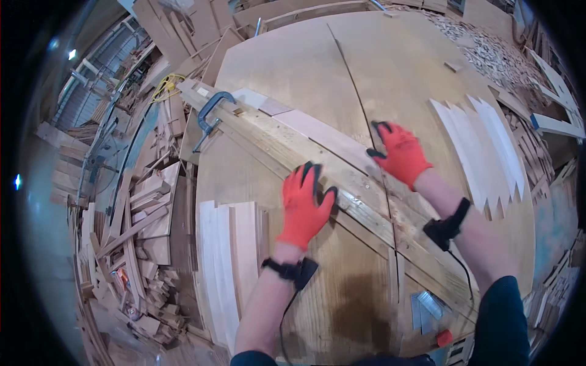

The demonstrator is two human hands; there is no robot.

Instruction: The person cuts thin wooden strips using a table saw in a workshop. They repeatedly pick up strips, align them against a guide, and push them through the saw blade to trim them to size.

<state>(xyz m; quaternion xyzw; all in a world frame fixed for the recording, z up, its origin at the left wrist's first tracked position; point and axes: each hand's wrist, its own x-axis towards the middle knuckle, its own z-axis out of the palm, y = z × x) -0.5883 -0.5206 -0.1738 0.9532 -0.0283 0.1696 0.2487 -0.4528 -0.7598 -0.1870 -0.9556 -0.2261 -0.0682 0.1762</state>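
A long wooden beam lies diagonally across the plywood worktable. A blue C-clamp grips the beam near its far left end. Along the beam's far side runs a pale thin board. My left hand, in a red glove with dark fingertips, is at the beam's near edge, thumb apart from the fingers. In a matching glove, my right hand is beyond the pale board, its thumb close to that board's edge. Nothing shows in either hand; whether they touch the wood I cannot tell.
Pale boards lie stacked at the left. Boards with pointed ends lie at the right. Near the front right are flat metal plates and a small red object. Scrap wood crowds the floor beside the table.
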